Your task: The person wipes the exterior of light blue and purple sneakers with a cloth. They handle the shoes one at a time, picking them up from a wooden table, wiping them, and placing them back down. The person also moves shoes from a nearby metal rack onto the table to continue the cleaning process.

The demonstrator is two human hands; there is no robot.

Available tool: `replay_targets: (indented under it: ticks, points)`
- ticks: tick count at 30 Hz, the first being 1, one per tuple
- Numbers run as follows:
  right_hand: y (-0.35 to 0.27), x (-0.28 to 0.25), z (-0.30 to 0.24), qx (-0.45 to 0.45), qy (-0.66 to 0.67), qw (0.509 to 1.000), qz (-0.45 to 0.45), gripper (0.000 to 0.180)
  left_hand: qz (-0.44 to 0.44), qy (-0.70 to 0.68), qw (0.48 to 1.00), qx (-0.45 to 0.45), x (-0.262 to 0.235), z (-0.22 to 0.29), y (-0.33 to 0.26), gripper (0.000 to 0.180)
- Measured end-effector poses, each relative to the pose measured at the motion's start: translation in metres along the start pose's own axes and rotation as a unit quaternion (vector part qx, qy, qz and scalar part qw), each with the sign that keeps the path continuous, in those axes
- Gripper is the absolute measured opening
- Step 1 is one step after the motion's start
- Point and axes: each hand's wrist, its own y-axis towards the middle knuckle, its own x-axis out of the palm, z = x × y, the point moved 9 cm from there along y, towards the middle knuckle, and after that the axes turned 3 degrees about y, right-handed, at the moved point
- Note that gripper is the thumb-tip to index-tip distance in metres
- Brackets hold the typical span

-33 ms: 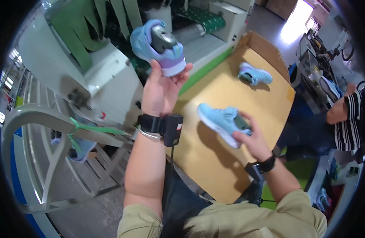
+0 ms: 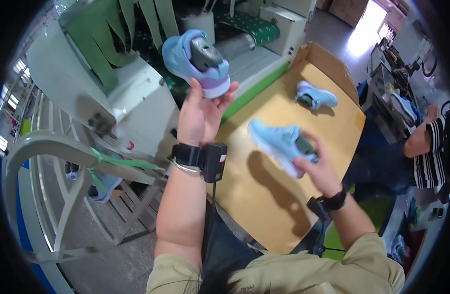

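Lavender-and-blue sneaker on a grey last rests raised on the left hand, fingers cupping its sole; right hand grasps a light-blue sneaker above the cardboard sheet. Loosely cupped, the raised shoe could tip off.

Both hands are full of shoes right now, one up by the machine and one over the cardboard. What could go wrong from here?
The left hand balances the blue-and-lilac shoe on its fingertips, raised beside the conveyor machine; it could tip off toward the belt or floor. The right hand grips the light blue shoe only at its heel end, so the toe may swing or slip onto the cardboard sheet. The third shoe lies close to the cardboard's far edge and could be nudged off.
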Motion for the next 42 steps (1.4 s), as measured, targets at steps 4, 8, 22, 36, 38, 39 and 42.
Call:
replay_targets:
  ticks: [4, 8, 22, 36, 38, 39, 42]
  points:
    - [0.082, -0.02, -0.135, -0.311, -0.023, 0.946, 0.082, 0.068, 0.008, -0.007, 1.0, 0.011, -0.016, -0.008, 0.005, 0.048]
    - [0.197, -0.01, -0.197, -0.422, -0.243, 0.855, 0.179, 0.067, 0.001, 0.027, 0.999, 0.038, -0.013, 0.006, 0.002, 0.043]
    - [0.086, 0.048, 0.025, -0.041, -0.307, 0.921, -0.238, 0.066, -0.054, 0.117, 0.991, -0.045, -0.016, -0.019, -0.016, 0.056]
    - [-0.052, 0.041, 0.062, -0.062, -0.209, 0.964, -0.153, 0.094, -0.113, 0.311, 0.929, -0.165, 0.003, -0.084, -0.036, 0.06]
    - [-0.029, 0.031, 0.075, 0.024, 0.076, 0.986, -0.15, 0.094, -0.13, 0.32, 0.922, -0.175, 0.003, -0.09, -0.038, 0.06]
    - [-0.014, 0.025, 0.081, 0.018, 0.023, 0.988, -0.152, 0.092, -0.13, 0.323, 0.918, -0.193, 0.004, -0.091, -0.039, 0.059]
    - [0.062, -0.023, 0.086, -0.017, -0.068, 0.997, -0.022, 0.085, -0.136, 0.363, 0.904, -0.178, -0.005, -0.09, -0.042, 0.057]
